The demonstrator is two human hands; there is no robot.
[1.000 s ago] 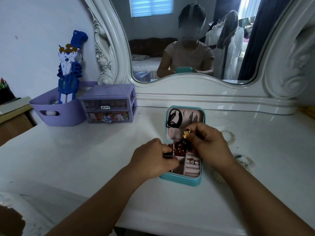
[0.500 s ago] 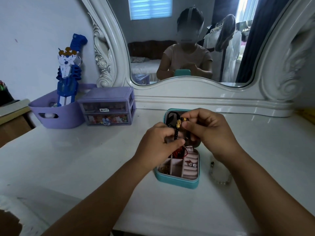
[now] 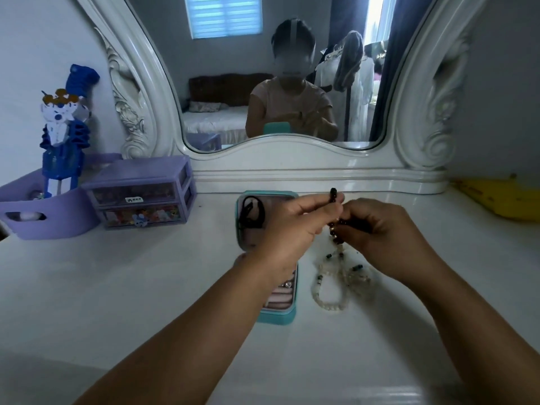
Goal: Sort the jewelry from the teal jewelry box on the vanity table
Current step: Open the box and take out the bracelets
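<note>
Bare white vanity table (image 3: 122, 287) left and front of the open teal jewelry box (image 3: 276, 317), pale bead bracelets (image 3: 339, 282) just right of it, purple drawer unit (image 3: 140, 194) and basket (image 3: 49, 211) back left, mirror base (image 3: 321, 171) behind

the white vanity table (image 3: 146, 287) is looking glossy and smooth, while the purple drawer unit (image 3: 140, 197) is showing matt plastic.

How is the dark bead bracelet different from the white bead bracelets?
The dark bead bracelet is held up in both hands; the white bead bracelets lie on the vanity table. One has dark reddish-brown beads, the others pale ones. One hangs stretched, the others lie looped. All are beaded strands.
</note>
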